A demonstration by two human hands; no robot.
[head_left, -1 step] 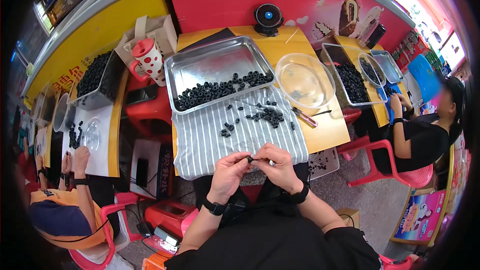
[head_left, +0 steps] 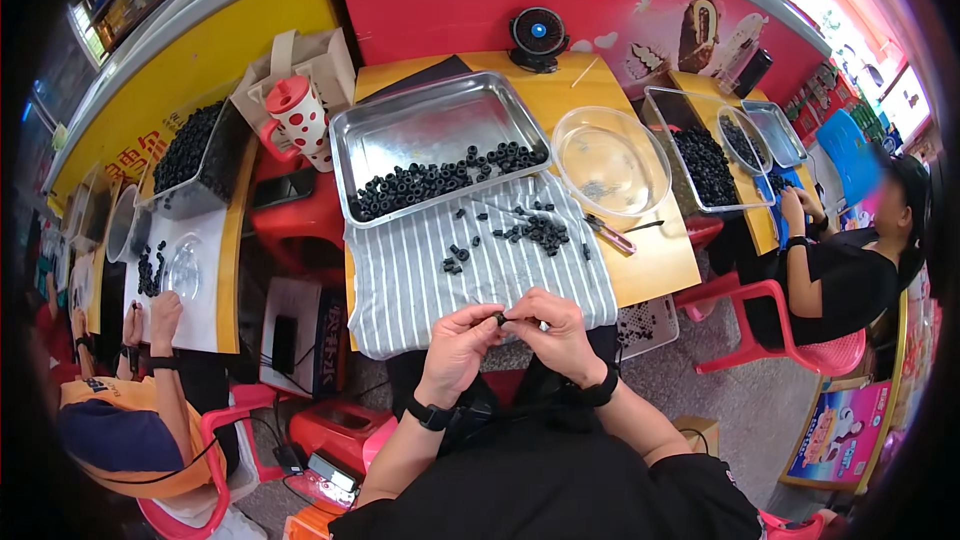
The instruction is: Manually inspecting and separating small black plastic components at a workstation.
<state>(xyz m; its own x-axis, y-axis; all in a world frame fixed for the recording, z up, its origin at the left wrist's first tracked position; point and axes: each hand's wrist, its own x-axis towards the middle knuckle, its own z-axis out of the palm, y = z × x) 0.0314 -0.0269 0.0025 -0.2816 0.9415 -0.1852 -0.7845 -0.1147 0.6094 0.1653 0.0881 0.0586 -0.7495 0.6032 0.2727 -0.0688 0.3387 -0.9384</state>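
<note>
Both my hands meet over the near edge of a grey striped cloth (head_left: 400,290). Between my left hand's (head_left: 462,337) thumb and fingertips is a small black part (head_left: 500,319). The fingers of my right hand (head_left: 549,328) pinch the same part from the other side, and a small whitish tip (head_left: 543,326) shows by them. A loose pile of small black parts (head_left: 545,235) lies on the cloth, with a few more parts (head_left: 455,258) to the left. Beyond, a metal tray (head_left: 420,120) holds many black ring-like parts (head_left: 440,184) along its near side.
Right of the tray stands a round clear plastic tub (head_left: 612,162), with a red-handled tool (head_left: 610,235) near it. A black fan (head_left: 537,35) stands at the back, a spotted tumbler (head_left: 300,120) at left. Co-workers sit left (head_left: 130,435) and right (head_left: 850,275) beside bins of black parts.
</note>
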